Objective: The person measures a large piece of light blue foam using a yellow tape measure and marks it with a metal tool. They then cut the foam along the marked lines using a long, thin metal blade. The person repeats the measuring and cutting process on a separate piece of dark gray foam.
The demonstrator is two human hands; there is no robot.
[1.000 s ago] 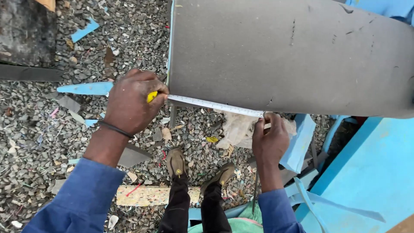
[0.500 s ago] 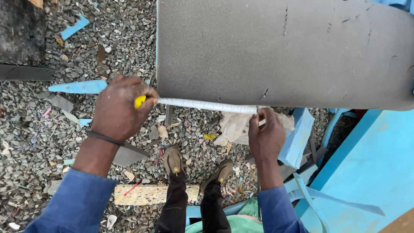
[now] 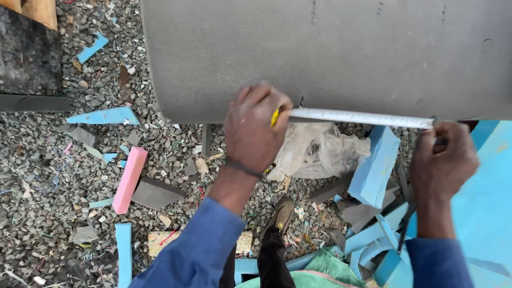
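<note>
A white measuring tape (image 3: 360, 117) is stretched along the near edge of a large grey foam sheet (image 3: 341, 53). The yellow tape case (image 3: 274, 117) is enclosed in the left hand (image 3: 257, 128), whose grip is pressed together around it, only a sliver of yellow being visible between the fingers. The far end of the tape is pinched in the right hand (image 3: 444, 160), at the point where the blade stops beside the grey edge; the fingertips there are blurred, so the exact hold cannot be made out.

Compared with the earlier pictures, the tape is now drawn out over a longer stretch of the edge, and the hands are set further apart. The left hand is found further in from the sheet's left corner than a second ago, when it was held at the corner itself. The whole view is also brought nearer to the sheet. From this it is judged that a length along the edge is being taken, and that the reading is being settled rather than begun.

Below the sheet, a gravel floor (image 3: 48, 176) is seen, strewn with offcuts: a pink foam strip (image 3: 129, 179), a blue foam block (image 3: 373, 165), and a crumpled clear plastic bag (image 3: 317, 149). A brown shoe (image 3: 281, 214) is planted between them.
</note>
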